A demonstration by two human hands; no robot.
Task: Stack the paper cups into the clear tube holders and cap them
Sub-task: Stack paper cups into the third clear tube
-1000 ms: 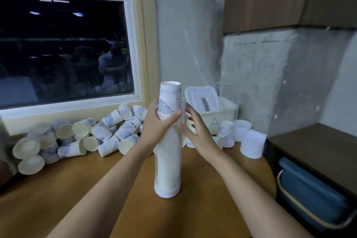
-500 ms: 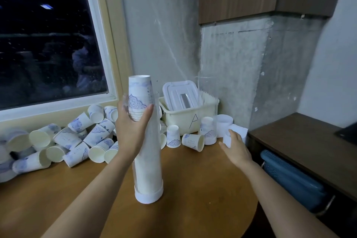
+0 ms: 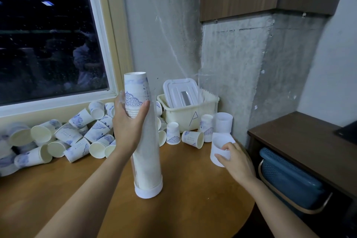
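Note:
A clear tube holder (image 3: pixel 148 162) stands upright on the round wooden table (image 3: pixel 173 208), seated in a white bottom cap (image 3: pixel 148 192) and filled with stacked paper cups. The top of the cup stack (image 3: pixel 136 91) sticks out above the tube. My left hand (image 3: pixel 128 125) grips the tube near its top. To the right, my right hand (image 3: pixel 234 162) holds a white cap (image 3: pixel 220 147) just above the table's right edge. Another white cap (image 3: pixel 223 122) stands by the wall.
Several loose paper cups (image 3: pixel 63 137) lie piled under the window at the left. A cream bin (image 3: pixel 186 114) with a lid inside stands by the wall, a few cups (image 3: pixel 192 138) in front of it. A dark side table (image 3: pixel 305 141) and blue basket (image 3: pixel 289 177) sit at the right.
My right hand left the tube, reached right to the caps by the wall and picked one up. My left hand kept its grip on the tube. The camera turned right.

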